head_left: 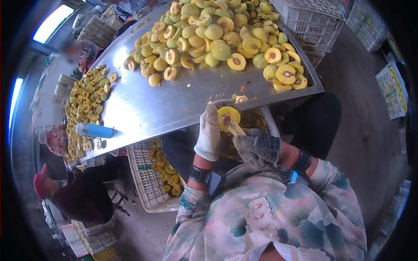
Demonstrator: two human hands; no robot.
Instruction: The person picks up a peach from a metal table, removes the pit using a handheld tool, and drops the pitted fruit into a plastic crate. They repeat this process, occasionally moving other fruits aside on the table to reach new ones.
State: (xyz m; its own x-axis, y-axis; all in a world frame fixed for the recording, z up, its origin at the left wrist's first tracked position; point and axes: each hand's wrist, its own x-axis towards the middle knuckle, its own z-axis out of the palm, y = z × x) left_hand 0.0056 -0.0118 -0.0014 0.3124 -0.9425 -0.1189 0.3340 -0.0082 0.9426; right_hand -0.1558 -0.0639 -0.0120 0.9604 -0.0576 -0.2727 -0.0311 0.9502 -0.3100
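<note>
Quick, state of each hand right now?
Left hand: closed, holding a halved yellow fruit, cut face showing.
Right hand: closed, holding a light-coloured tool, its tip at the fruit's middle.

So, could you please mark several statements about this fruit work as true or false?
1. The left hand, in a whitish glove, holds a halved yellow fruit. True.
2. The right hand is bare and empty. False: it wears a dark grey knitted glove and holds a slim, pale tool at the fruit.
3. A large pile of yellow-green fruit lies on the shiny metal table. True.
4. The light blue bottle is on the floor. False: it is on the table, by the smaller heap of fruit.
5. The white plastic crate below the table edge contains fruit pieces. True.
</note>
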